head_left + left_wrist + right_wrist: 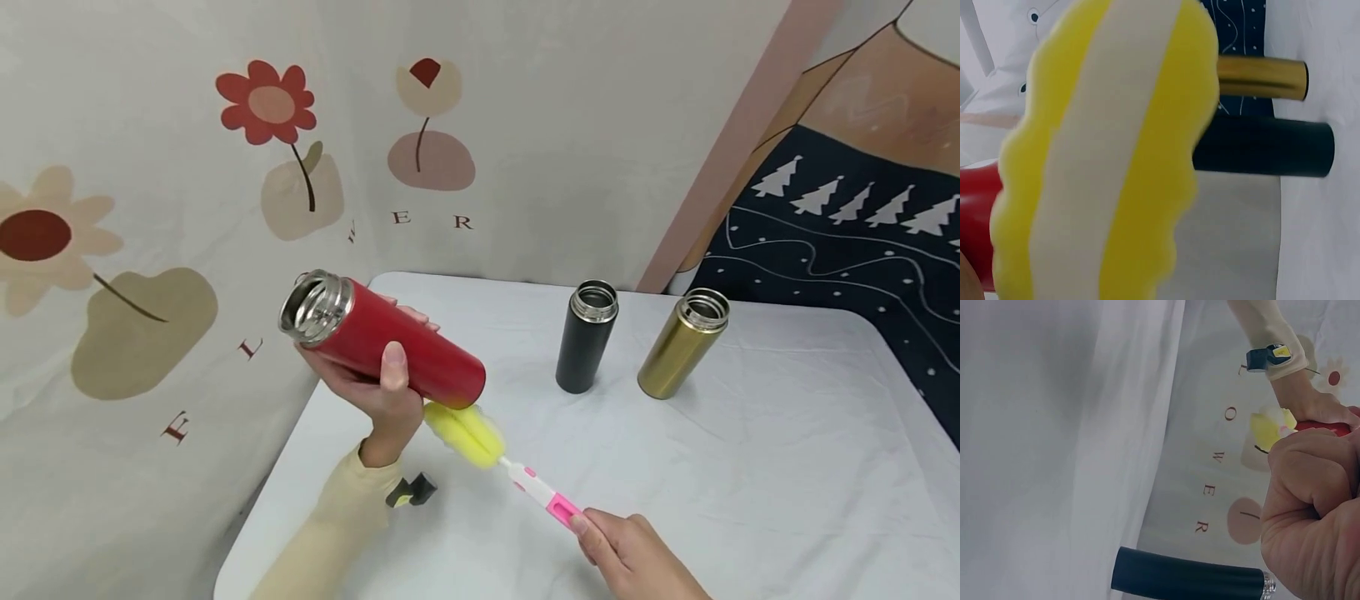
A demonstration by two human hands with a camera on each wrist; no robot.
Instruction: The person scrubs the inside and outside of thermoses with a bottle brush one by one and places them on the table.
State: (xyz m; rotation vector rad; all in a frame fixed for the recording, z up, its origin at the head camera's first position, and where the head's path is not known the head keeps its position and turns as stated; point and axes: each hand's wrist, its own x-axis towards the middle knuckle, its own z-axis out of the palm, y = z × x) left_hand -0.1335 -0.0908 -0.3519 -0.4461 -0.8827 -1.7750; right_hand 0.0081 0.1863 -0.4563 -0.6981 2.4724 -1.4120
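Note:
My left hand (382, 400) grips a red thermos flask (412, 342), lidless and tilted, its steel mouth toward the upper left. With my right hand (637, 550) I hold the pink and white handle of a bottle brush (543, 492). The yellow sponge head (467, 433) is just under the flask's base, outside the flask. In the left wrist view the sponge head (1104, 150) fills much of the picture and covers part of the red flask (975, 219). The right wrist view shows the curled fingers of my right hand (1316, 500), which hide most of the handle.
A black flask (587, 342) and a gold flask (681, 346), both without lids, stand upright toward the back of the white-covered table (787, 467). Behind the table hangs a curtain (555, 150) with flower prints. A small black device (411, 490) is on my left wrist.

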